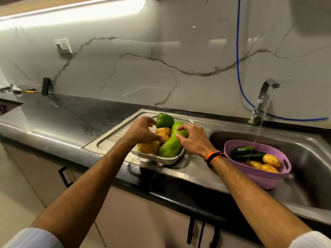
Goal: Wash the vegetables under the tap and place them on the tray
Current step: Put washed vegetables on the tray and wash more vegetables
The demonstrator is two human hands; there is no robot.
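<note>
A steel tray (161, 160) on the sink's drainboard holds a green capsicum (164, 120), several potatoes (163, 131) and a long pale-green gourd (172, 144). My left hand (142, 130) hovers over the potatoes, fingers loosely curled, its fingertips at one potato. My right hand (192, 138) rests on the gourd with thumb and fingers spread over it. A purple basket (258, 174) in the sink bowl holds cucumbers (246, 152) and potatoes (271, 160). The tap (263, 99) runs water into the basket.
The steel sink bowl (308, 169) lies at the right. A dark wet countertop (68, 120) stretches left, with a black object (45, 86) leaning on the marble wall. A blue hose (238, 56) hangs behind the tap.
</note>
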